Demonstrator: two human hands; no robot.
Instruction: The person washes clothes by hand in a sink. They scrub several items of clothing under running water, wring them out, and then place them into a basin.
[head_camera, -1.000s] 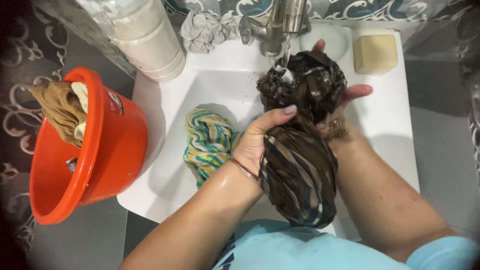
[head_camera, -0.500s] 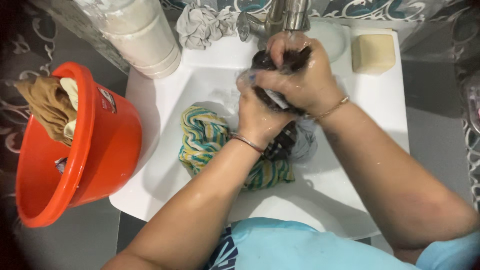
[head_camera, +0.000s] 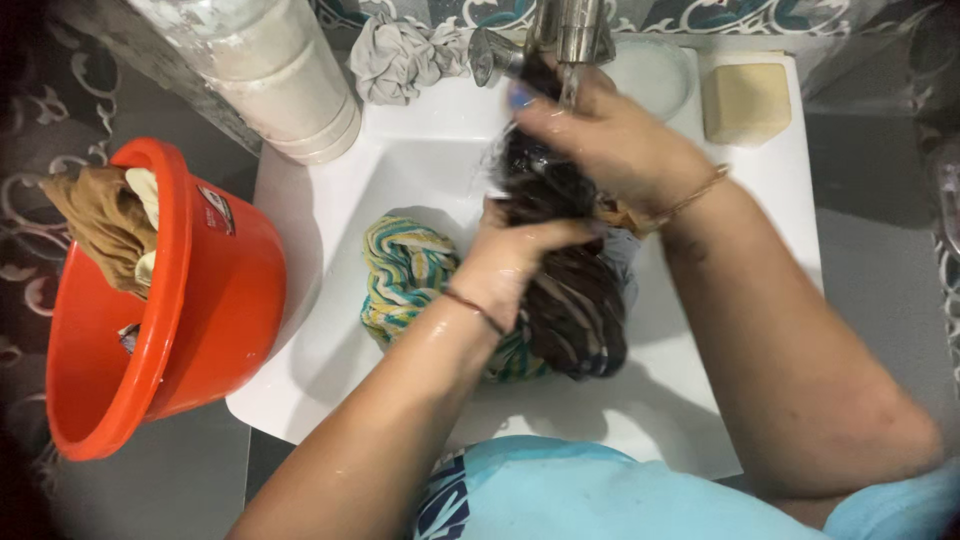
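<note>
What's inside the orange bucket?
A brown cloth hangs over the rim of the orange bucket, with something cream-coloured tucked beside it. Lower down, a small dark scrap shows. The cloth and the bucket's wall cover whatever lies beneath.

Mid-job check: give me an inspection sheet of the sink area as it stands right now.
Surface: white sink, wet, water running from the metal tap.
Job's things: dark striped cloth, bunched under the tap, lower end hanging into the basin.
Clutter: yellow-and-teal striped cloth in the basin; grey rag and pale soap bar on the rim; white container at the back left.
Hands: left hand grips the dark cloth mid-length; right hand clasps its top.
Cables: nothing seen.
Surroundings: orange tub holding brown cloth; grey floor, patterned wall.
</note>
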